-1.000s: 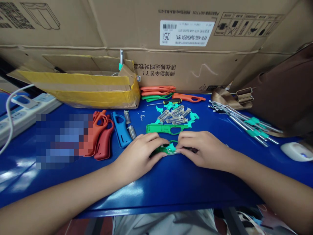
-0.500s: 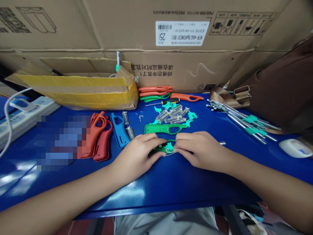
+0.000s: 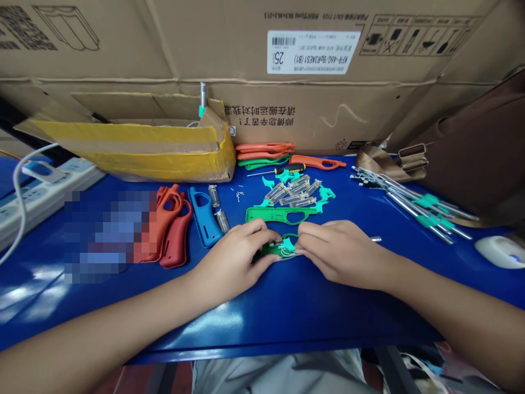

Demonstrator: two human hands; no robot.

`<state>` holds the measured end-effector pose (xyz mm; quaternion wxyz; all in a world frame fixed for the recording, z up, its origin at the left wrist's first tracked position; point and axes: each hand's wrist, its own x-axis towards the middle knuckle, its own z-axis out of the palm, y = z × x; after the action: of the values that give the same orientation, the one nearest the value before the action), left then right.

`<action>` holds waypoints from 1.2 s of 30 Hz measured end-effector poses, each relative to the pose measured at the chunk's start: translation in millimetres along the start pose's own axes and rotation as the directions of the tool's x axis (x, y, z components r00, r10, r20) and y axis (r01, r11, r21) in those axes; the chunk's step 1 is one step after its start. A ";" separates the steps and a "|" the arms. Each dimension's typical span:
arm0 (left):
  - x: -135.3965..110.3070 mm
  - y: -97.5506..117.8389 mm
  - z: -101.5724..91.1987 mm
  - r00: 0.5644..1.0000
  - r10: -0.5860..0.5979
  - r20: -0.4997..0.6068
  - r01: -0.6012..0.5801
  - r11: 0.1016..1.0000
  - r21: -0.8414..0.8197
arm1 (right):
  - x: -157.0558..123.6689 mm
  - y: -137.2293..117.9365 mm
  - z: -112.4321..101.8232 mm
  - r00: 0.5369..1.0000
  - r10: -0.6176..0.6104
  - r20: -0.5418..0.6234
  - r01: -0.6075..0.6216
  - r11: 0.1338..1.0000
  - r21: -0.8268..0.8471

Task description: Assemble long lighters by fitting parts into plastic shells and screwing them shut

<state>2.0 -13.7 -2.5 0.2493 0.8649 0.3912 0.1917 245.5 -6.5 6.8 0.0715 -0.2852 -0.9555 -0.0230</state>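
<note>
A green lighter casing [image 3: 279,253] lies low over the blue table, with a teal trigger [image 3: 289,244] and thin white wires showing inside. My left hand [image 3: 241,254] is closed round its left end, thumb in front and fingers behind. My right hand [image 3: 336,249] pinches at its right end; the fingertips hide exactly what they press. Past the right hand pokes the tip of a metal tube [image 3: 376,238]. Just behind the hands lies another green casing half [image 3: 266,214], beside a pile of clear fuel tanks [image 3: 297,192] and teal triggers [image 3: 327,193].
Left are orange and red casings [image 3: 174,241], a blue casing [image 3: 205,219], two tanks and a power strip [image 3: 77,175]. Behind stand a yellow-taped box [image 3: 143,153], a screwdriver [image 3: 289,168] and stacked casings [image 3: 264,149]. Right lie metal tubes [image 3: 414,203] and a white mouse-like object [image 3: 500,251].
The view has shifted slightly, so everything sits a little further right. Both hands keep their grip; slightly more of the teal trigger shows between them.
</note>
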 end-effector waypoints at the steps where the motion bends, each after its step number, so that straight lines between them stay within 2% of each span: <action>1: 0.1 0.5 0.1 1.000 -0.014 0.008 0.014 1.000 -0.008 | 0.2 0.1 0.0 1.000 -0.004 -0.003 0.004 1.000 0.002; 6: 0.0 3.0 -0.7 0.997 -0.070 0.039 0.072 0.997 -0.038 | 0.8 -0.8 -0.8 0.999 0.034 0.024 -0.036 0.996 0.080; 11: 0.5 3.2 -1.0 0.996 -0.078 0.036 0.079 0.996 -0.048 | 0.0 -0.1 -1.9 0.993 0.109 0.049 -0.116 0.974 0.196; 14: 0.8 2.9 -0.3 0.996 -0.079 0.032 0.080 0.996 -0.047 | 0.0 1.0 -3.3 0.992 0.106 0.068 -0.119 0.967 0.227; 24: 0.8 2.7 0.4 0.996 -0.084 0.029 0.086 0.994 -0.062 | 1.5 -5.1 -5.4 0.990 0.065 0.127 -0.067 0.998 0.011; 29: 1.0 3.2 0.2 0.995 -0.097 0.040 0.099 0.992 -0.072 | 1.5 -8.3 -2.9 0.991 0.079 0.112 -0.071 0.995 -0.069; 36: 2.2 2.8 0.5 0.994 -0.097 0.044 0.100 0.992 -0.081 | 2.4 -13.4 -7.1 0.994 0.012 0.110 0.005 0.989 -0.148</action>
<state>5.3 -13.7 -1.0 0.3017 0.8371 0.4201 0.1780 237.0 -17.0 14.2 -0.0027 -0.2922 -0.9531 -0.0782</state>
